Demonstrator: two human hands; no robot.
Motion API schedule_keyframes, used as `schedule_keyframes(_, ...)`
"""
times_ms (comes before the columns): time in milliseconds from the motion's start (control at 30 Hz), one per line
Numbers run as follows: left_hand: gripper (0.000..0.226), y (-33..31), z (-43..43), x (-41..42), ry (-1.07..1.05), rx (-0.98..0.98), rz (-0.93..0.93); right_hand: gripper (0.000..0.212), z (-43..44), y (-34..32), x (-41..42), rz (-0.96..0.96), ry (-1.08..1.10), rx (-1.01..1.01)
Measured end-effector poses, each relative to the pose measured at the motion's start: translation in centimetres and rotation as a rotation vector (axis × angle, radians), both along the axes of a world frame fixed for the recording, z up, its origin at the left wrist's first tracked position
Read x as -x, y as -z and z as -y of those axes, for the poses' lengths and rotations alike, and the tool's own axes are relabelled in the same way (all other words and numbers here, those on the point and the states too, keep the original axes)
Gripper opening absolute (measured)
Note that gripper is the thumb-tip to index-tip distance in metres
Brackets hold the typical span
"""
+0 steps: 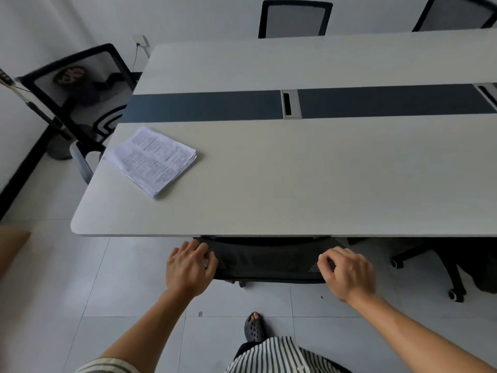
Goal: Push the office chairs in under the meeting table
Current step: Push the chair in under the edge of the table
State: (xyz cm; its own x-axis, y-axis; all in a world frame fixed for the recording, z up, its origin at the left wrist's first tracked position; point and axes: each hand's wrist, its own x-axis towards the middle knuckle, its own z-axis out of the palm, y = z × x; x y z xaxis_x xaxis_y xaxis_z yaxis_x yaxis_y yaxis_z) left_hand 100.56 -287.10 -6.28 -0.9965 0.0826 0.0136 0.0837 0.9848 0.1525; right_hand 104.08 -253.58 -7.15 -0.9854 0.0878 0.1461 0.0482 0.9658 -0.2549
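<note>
The black mesh chair (pixel 269 261) sits tucked against the near edge of the meeting table (pixel 295 170), its backrest gripped at both top corners by the left hand (pixel 189 267) and right hand (pixel 347 273), fingers curled over the mesh, with a stack of papers (pixel 153 160) lying near the tabletop's left end.

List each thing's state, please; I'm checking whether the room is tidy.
Near chair: pushed in, backrest at the meeting table edge.
Left hand: grips its backrest.
Right hand: grips its backrest.
End chair: askew, not fully in.
Far middle chair: backrest at far edge.
Far right chair: likewise.
Paper stack: flat on tabletop.
</note>
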Motion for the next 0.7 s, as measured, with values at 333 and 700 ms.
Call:
schedule_keyframes(333,0.009,-3.2,-0.5,-5.8,-0.219,-0.434,0.061,0.018,0.3,-1.1,0.3,0.384,-0.084,0.175)
schedule_keyframes(700,0.015,-6.2,7.4,-28.3,-0.923,-1.073,0.152,0.007,16.3,-7.5,-5.8,0.598,-0.514,0.827)
